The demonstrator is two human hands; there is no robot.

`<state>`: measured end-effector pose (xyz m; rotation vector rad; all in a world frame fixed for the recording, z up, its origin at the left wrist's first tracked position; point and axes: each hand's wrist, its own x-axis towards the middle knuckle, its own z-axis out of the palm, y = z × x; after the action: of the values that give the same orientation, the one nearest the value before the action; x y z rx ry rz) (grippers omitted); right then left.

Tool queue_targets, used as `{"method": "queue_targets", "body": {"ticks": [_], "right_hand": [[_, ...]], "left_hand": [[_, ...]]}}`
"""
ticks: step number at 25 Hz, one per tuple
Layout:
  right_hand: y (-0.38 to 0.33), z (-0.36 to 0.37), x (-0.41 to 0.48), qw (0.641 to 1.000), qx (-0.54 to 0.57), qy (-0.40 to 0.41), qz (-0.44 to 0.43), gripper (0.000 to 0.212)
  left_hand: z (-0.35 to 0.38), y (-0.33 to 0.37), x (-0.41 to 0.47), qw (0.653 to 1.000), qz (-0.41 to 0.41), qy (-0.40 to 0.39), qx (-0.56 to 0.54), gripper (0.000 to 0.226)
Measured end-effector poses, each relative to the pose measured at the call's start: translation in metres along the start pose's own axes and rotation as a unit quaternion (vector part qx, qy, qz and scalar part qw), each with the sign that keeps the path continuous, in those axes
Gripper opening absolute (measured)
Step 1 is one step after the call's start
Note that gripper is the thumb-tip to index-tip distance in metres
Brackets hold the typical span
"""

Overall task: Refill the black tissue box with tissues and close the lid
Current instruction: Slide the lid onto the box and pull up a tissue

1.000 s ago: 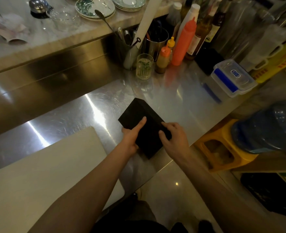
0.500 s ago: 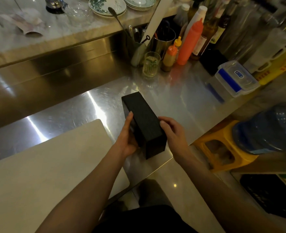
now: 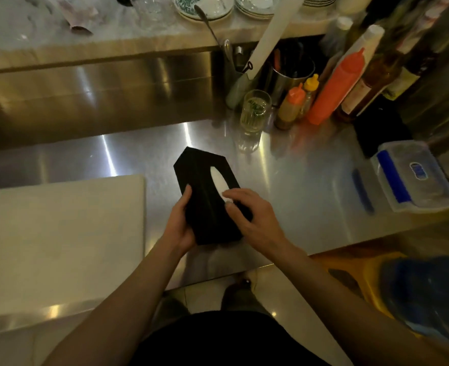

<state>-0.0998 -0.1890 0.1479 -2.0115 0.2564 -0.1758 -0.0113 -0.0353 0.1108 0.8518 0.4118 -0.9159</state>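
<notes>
The black tissue box point(image 3: 205, 191) lies on the steel counter point(image 3: 297, 186) with its slotted face turned up. White tissue point(image 3: 217, 180) shows through the oval slot. My left hand point(image 3: 179, 223) grips the box's near left side. My right hand point(image 3: 249, 215) rests on the top near the slot's near end, fingertips touching the tissue and covering part of the opening. The box's lid or base is hidden from view.
A white cutting board point(image 3: 59, 233) lies left of the box. Behind it stand a glass point(image 3: 255, 112), sauce bottles point(image 3: 334, 88) and a utensil cup point(image 3: 289, 77). A clear lidded container point(image 3: 413, 175) sits at right. A yellow stool and blue water jug point(image 3: 424, 297) stand below the counter edge.
The box was turned over in both hands, from a plain black face up to the slotted face up. My right hand moved onto the top by the slot.
</notes>
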Motion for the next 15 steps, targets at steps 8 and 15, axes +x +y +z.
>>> {"method": "queue_targets", "body": {"ticks": [8, 15], "right_hand": [[0.056, -0.029, 0.018, 0.946, 0.126, -0.085, 0.288, 0.03], [0.056, -0.012, 0.005, 0.968, 0.062, -0.029, 0.24, 0.035]], "left_hand": [[0.0, -0.036, 0.003, 0.997, 0.019, 0.072, 0.027, 0.053], [-0.006, -0.027, 0.016, 0.954, 0.126, 0.106, 0.25, 0.046]]}}
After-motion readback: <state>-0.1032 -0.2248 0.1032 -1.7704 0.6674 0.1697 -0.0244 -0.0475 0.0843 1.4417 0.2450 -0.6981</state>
